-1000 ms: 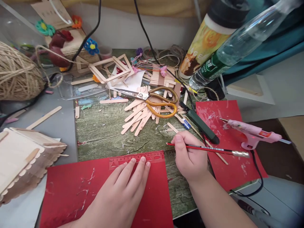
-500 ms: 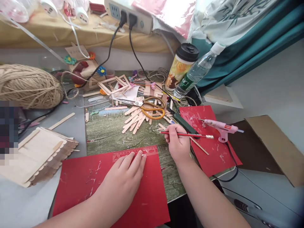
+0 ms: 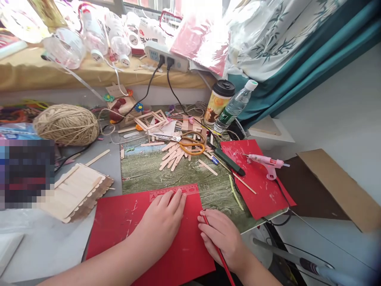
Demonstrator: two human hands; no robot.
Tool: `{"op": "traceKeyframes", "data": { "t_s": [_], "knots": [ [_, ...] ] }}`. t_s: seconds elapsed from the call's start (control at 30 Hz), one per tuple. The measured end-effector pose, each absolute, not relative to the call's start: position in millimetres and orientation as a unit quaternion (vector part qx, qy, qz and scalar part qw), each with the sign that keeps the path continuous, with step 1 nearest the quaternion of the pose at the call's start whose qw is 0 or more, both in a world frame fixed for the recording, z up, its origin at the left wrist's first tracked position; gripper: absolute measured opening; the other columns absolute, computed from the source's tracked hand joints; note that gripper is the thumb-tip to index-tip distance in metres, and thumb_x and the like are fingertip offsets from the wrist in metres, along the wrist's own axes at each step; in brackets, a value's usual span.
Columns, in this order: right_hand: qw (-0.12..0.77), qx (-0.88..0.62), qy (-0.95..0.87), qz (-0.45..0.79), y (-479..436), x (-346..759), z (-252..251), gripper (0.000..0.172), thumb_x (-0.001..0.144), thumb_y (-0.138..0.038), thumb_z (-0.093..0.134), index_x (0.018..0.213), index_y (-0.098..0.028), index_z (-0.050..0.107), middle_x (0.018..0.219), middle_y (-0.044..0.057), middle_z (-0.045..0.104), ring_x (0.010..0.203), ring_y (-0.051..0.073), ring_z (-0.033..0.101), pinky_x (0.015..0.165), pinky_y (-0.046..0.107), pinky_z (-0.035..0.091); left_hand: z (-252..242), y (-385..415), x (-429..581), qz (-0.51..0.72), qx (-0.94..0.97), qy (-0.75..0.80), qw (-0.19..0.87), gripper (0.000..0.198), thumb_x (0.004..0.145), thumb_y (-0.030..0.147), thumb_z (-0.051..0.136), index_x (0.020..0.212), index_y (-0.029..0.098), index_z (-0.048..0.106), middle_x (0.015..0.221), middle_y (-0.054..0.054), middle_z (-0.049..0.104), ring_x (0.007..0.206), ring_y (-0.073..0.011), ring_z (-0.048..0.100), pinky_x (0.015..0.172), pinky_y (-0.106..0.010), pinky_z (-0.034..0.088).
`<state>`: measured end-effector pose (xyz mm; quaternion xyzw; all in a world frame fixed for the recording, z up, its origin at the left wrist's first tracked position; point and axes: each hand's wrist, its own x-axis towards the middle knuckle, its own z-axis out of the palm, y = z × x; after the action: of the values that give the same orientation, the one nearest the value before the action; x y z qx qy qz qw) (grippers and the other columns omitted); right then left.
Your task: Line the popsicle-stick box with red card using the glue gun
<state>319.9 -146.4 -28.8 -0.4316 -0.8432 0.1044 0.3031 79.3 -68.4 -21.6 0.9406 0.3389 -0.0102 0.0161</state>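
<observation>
My left hand [image 3: 165, 224] lies flat on a sheet of red paper [image 3: 116, 226], its fingertips stretched onto a clear plastic ruler [image 3: 190, 190] along the sheet's top edge. Part of the ruler is hidden under those fingers. At the right edge of the same sheet, my right hand [image 3: 226, 238] is closed around a red pencil [image 3: 219, 253]. The pencil slants, its upper end by the paper's edge and its lower end toward me.
Craft sticks [image 3: 172, 157] and scissors [image 3: 192, 145] lie beyond the paper. On the right, a pink glue gun [image 3: 269, 163] rests on another red sheet [image 3: 253, 194]. A twine ball [image 3: 67, 125] and stick-built roof [image 3: 74, 190] stand left; a bottle [image 3: 233, 109] and cup [image 3: 218, 101] behind.
My right hand has come down and nearer to me, from above the wooden surface to the paper's right edge, and the pencil has turned from level to steeply slanted. My left hand stays on the ruler.
</observation>
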Motion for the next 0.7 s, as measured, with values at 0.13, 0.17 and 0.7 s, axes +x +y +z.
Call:
{"op": "traceKeyframes", "data": {
  "t_s": [0.13,0.17,0.7],
  "knots": [
    [0.313,-0.429,-0.843,0.087,-146,321,-33,0.029,0.094,-0.006,0.061,0.121,-0.015,0.070,0.113,0.013,0.082,0.115,0.028,0.076,0.105,0.048,0.064,-21,-69,80,-0.012,0.941,0.338,0.014,0.053,0.106,0.026,0.049,0.157,0.014,0.056,0.158,-0.016,0.060,0.131,-0.0341,0.060,0.101,-0.047,0.051],
    [0.315,-0.429,-0.843,0.082,-146,321,-31,0.029,0.094,-0.006,0.061,0.120,-0.015,0.070,0.113,0.013,0.082,0.115,0.028,0.076,0.105,0.047,0.064,-21,-70,80,-0.013,0.942,0.335,0.014,0.053,0.106,0.025,0.048,0.157,0.013,0.056,0.158,-0.016,0.059,0.132,-0.0344,0.059,0.101,-0.047,0.051],
    [0.289,-0.486,-0.825,0.014,-190,310,-33,0.024,0.097,-0.007,0.063,0.118,-0.017,0.070,0.101,0.012,0.080,0.097,0.025,0.076,0.097,0.049,0.066,-12,-69,79,0.016,0.945,0.326,0.015,0.027,0.107,0.033,0.054,0.110,0.017,0.075,0.114,-0.013,0.071,0.113,-0.0335,0.061,0.105,-0.053,0.046]
  ]
}}
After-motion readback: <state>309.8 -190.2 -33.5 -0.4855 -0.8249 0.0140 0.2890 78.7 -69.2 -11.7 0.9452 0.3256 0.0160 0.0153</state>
